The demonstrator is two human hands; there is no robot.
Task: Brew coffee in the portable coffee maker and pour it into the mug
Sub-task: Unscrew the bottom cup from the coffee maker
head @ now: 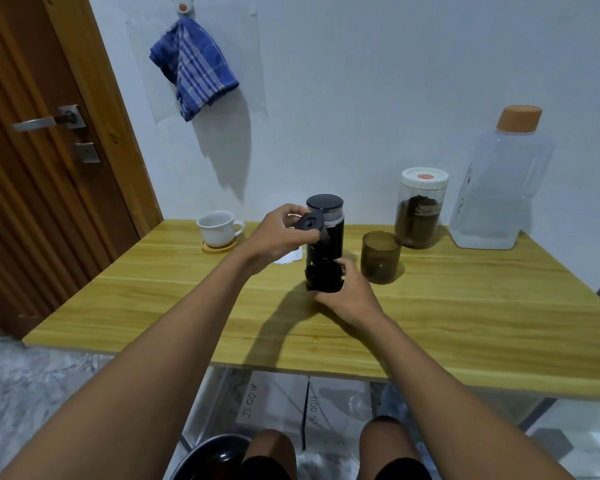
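Both hands grip — left hand [274, 237] pinches the cap [310, 223], right hand [350, 296] clasps the black part [323, 277] — best aligned squarely before twisting.

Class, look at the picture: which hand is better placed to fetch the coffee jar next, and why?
Probably the right hand: the jar stands on its side, beyond the tinted cup. It must first release the black part. The left hand holds a lid aloft, farther away.

Home room, kitchen corner: wooden door [49, 140], dish towel [194, 67] hung on wall, coffee jar [420, 209] near tabletop [465, 323] far edge.
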